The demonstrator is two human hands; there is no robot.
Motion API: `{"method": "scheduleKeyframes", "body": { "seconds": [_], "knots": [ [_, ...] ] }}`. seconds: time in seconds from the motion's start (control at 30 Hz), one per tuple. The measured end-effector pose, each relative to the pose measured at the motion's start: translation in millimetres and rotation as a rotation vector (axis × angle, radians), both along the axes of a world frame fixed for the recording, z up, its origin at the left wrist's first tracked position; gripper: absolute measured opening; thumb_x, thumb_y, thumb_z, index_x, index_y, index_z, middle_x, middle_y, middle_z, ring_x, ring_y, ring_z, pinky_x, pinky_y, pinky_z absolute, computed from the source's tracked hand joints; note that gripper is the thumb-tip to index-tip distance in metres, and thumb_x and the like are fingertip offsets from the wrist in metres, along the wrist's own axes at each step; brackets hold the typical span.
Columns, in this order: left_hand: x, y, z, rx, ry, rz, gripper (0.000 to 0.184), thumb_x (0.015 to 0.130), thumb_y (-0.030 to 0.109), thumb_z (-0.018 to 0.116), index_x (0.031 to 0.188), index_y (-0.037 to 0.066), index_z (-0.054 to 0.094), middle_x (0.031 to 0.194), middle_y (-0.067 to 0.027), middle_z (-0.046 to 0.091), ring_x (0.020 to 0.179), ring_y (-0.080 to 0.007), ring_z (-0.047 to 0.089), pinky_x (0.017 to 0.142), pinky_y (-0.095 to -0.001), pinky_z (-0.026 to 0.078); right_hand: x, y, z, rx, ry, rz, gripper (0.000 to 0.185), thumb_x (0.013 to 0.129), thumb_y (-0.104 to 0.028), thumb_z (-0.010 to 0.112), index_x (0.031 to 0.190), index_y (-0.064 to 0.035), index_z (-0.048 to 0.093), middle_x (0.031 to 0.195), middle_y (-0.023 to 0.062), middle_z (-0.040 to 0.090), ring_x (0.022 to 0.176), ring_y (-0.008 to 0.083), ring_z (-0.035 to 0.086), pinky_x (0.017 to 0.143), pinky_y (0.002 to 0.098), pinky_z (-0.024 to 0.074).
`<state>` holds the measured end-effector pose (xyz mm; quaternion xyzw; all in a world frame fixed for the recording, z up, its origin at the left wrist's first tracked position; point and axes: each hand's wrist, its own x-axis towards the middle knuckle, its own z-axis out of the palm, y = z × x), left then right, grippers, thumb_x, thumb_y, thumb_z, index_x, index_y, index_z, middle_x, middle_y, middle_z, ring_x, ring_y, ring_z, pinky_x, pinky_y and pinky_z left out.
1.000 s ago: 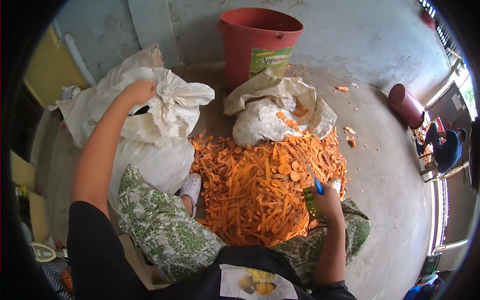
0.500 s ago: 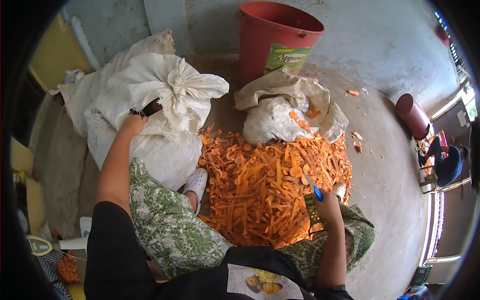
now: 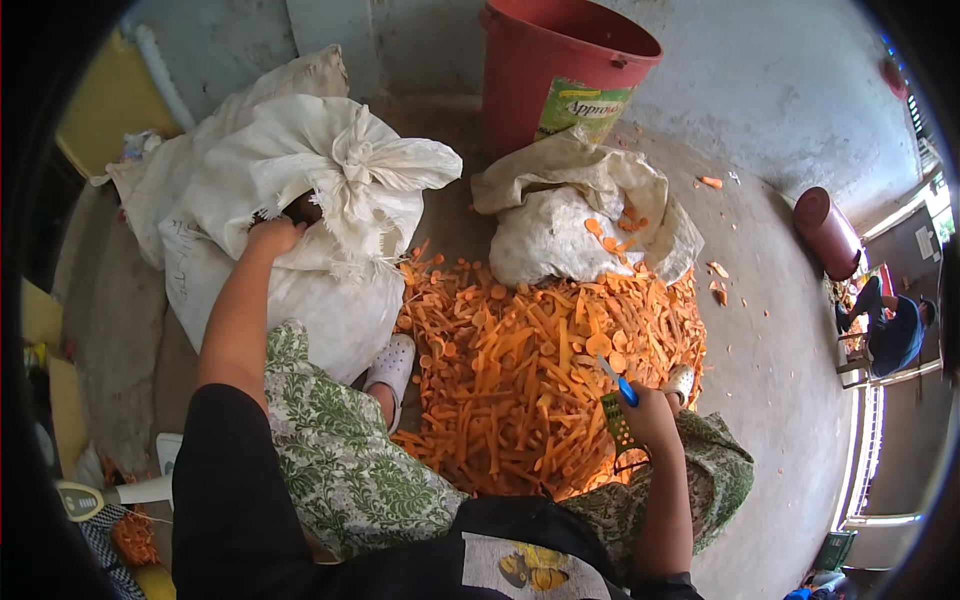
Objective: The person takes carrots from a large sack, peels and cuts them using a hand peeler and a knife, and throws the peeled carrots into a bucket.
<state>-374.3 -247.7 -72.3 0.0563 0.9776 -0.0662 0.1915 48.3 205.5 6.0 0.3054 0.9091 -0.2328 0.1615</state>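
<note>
My left hand [image 3: 278,237] is at the torn opening of a bulging white woven sack [image 3: 290,300] on the left. Its fingers go in at the dark, frayed hole and are mostly hidden. My right hand [image 3: 652,415] is closed around a small knife with a blue handle [image 3: 627,391], blade pointing up and away from me. Just below that hand is a flat green piece with holes [image 3: 615,418], like a grater; how it is held is unclear. Between my legs spreads a heap of cut orange carrot strips and slices [image 3: 520,380].
A half-collapsed white sack [image 3: 545,240] lies behind the heap, with slices on it. Beyond it stands a large red bucket [image 3: 515,95]. A dark red bin [image 3: 828,235] is farther right, near a seated person [image 3: 893,335]. Carrot scraps [image 3: 720,292] dot the floor.
My left hand has shifted slightly right at the sack's opening. The right hand has moved a little to the left and down, still holding the knife. The view has tilted slightly.
</note>
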Motion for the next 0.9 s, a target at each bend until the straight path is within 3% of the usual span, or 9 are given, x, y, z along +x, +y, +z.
{"method": "scheduleKeyframes", "body": {
  "seconds": [0.07, 0.1, 0.23, 0.37, 0.47, 0.53, 0.67, 0.8, 0.9],
  "knots": [
    [7.5, 21.9, 8.7, -0.072, 0.137, 0.041, 0.057, 0.085, 0.048, 0.037, 0.115, 0.001, 0.050, 0.115, -0.0168, 0.053, 0.106, -0.0291, 0.050, 0.089, -0.0395, 0.038, -3.0, 3.1, -8.7, 0.009, -0.013, 0.008, 0.021, 0.075, -0.020, 0.052, 0.080, 0.0005, 0.055, 0.068, 0.0201, 0.058, 0.067, 0.0345, 0.057, 0.062, 0.0397, 0.0426],
    [14.8, 32.5, 21.3, 0.097, 0.161, 0.064, 0.053, 0.083, 0.043, 0.045, 0.117, 0.003, 0.047, 0.115, -0.0173, 0.052, 0.107, -0.0299, 0.049, 0.090, -0.0383, 0.038, -2.4, 5.5, -16.1, 0.013, 0.020, 0.016, 0.021, 0.074, -0.020, 0.053, 0.080, 0.0004, 0.054, 0.069, 0.0210, 0.058, 0.067, 0.0355, 0.057, 0.062, 0.0404, 0.0424],
    [-57.9, 15.8, -59.6, 0.219, 0.180, -0.048, 0.049, 0.081, 0.036, 0.048, 0.119, 0.007, 0.045, 0.119, -0.0164, 0.049, 0.107, -0.0316, 0.049, 0.091, -0.0374, 0.038, -3.5, 10.5, -30.0, 0.030, 0.068, 0.038, 0.023, 0.081, -0.023, 0.055, 0.076, -0.0004, 0.051, 0.058, 0.0151, 0.051, 0.053, 0.0276, 0.050, 0.054, 0.0375, 0.0386],
    [-90.4, 2.7, -101.5, 0.191, 0.126, -0.141, 0.050, 0.081, 0.033, 0.046, 0.124, 0.009, 0.039, 0.125, -0.0141, 0.044, 0.108, -0.0337, 0.046, 0.092, -0.0376, 0.037, -7.8, 13.4, -36.1, 0.050, 0.064, 0.019, 0.024, 0.081, -0.024, 0.055, 0.077, -0.0006, 0.052, 0.059, 0.0152, 0.052, 0.053, 0.0277, 0.051, 0.054, 0.0376, 0.0390],
    [-104.7, -4.8, -129.7, 0.315, 0.170, -0.035, 0.048, 0.082, 0.033, 0.043, 0.123, 0.007, 0.040, 0.126, -0.0139, 0.043, 0.111, -0.0334, 0.044, 0.093, -0.0383, 0.036, -15.1, 5.0, -22.1, 0.015, 0.007, -0.041, 0.029, 0.071, -0.028, 0.057, 0.080, 0.0004, 0.054, 0.072, 0.0223, 0.057, 0.071, 0.0373, 0.056, 0.064, 0.0423, 0.0419],
    [-96.4, -0.9, -117.4, 0.299, 0.203, -0.202, 0.045, 0.083, 0.032, 0.042, 0.120, 0.006, 0.044, 0.124, -0.0146, 0.045, 0.112, -0.0326, 0.044, 0.093, -0.0386, 0.035, -20.0, 0.4, -16.6, -0.011, -0.011, -0.061, 0.030, 0.072, -0.029, 0.057, 0.080, 0.0004, 0.054, 0.071, 0.0223, 0.057, 0.072, 0.0372, 0.056, 0.064, 0.0421, 0.0419],
    [-78.0, 6.5, -77.4, 0.368, 0.365, -0.159, 0.041, 0.079, 0.029, 0.048, 0.115, 0.008, 0.051, 0.116, -0.0123, 0.053, 0.105, -0.0285, 0.051, 0.089, -0.0345, 0.039, -21.1, 9.4, -24.4, 0.022, 0.038, -0.001, 0.032, 0.073, -0.031, 0.057, 0.080, 0.0005, 0.054, 0.071, 0.0226, 0.057, 0.071, 0.0379, 0.056, 0.064, 0.0424, 0.0419],
    [-14.1, 30.7, 39.7, 0.400, 0.285, -0.006, 0.034, 0.078, 0.026, 0.055, 0.102, 0.002, 0.055, 0.100, -0.0136, 0.060, 0.091, -0.0257, 0.057, 0.080, -0.0327, 0.044, -17.0, 12.9, -26.9, 0.029, 0.081, -0.002, 0.030, 0.076, -0.030, 0.055, 0.079, 0.0001, 0.054, 0.069, 0.0225, 0.056, 0.071, 0.0395, 0.054, 0.064, 0.0437, 0.0415],
    [11.5, 25.7, 89.4, 0.827, 0.135, 0.143, 0.035, 0.081, 0.033, 0.055, 0.095, 0.000, 0.056, 0.084, -0.0079, 0.057, 0.078, -0.0115, 0.055, 0.069, -0.0270, 0.045, -13.5, 9.7, -21.0, 0.041, 0.116, 0.034, 0.028, 0.079, -0.028, 0.053, 0.078, 0.0000, 0.053, 0.068, 0.0219, 0.055, 0.069, 0.0398, 0.054, 0.063, 0.0443, 0.0408]
  ]
}}
